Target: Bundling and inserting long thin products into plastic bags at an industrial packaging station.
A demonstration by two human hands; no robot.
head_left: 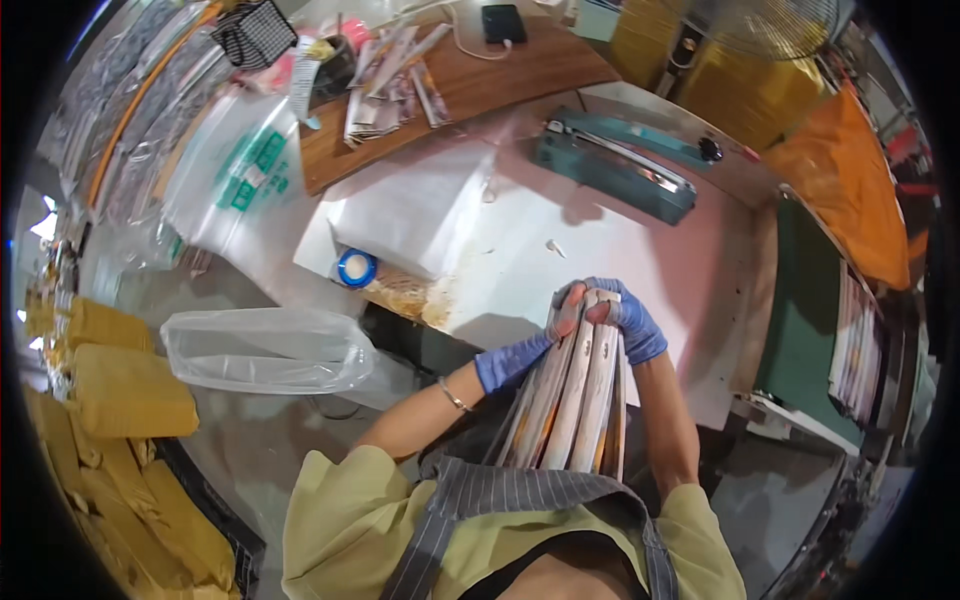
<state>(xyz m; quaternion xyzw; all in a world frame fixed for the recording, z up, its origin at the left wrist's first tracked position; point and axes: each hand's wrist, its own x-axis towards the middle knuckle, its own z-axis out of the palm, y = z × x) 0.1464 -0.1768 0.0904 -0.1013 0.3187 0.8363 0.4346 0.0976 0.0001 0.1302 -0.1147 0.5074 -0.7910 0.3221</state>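
Both my hands wear blue-violet fingerless gloves and close round the far end of a bundle of thin flat packs (570,400), whitish with some orange on their edges. The packs stand on edge side by side and run back toward my striped grey apron (540,488). On the bundle's left side is my left hand (548,338), and my right hand (634,320) wraps its right side, the thumbs lying near each other on top. What the packs contain cannot be made out. Beneath the hands lies the white worktable (560,215).
A teal heat sealer (615,165) sits at the table's back right. At the left are a blue-rimmed tape roll (357,268) and an open clear plastic bag (265,365). Slim packs (385,105) and a phone (503,24) lie on the brown board (540,70). Yellow-wrapped parcels (135,390) are piled at lower left.
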